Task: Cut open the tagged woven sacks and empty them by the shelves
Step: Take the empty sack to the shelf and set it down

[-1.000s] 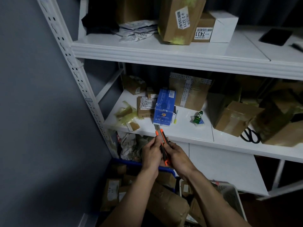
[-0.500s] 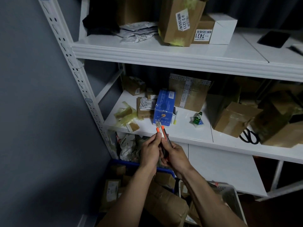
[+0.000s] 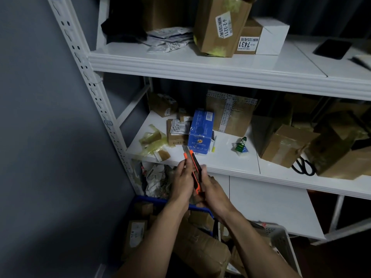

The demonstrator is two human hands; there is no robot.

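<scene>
Knife (image 3: 194, 167) upright between both hands, blade tip showing on top, right hand (image 3: 212, 190) curled round its lower handle, left hand (image 3: 180, 180) pinching its upper end, blue box (image 3: 200, 135) just beyond the fingertips, scissors (image 3: 300, 162) well right of the right hand, crate (image 3: 152, 201) below the wrists

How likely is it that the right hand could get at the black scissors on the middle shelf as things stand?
Probably yes. The scissors lie at the open shelf front with nothing between them and the right hand, though it grips the utility knife and would need freeing.
</scene>
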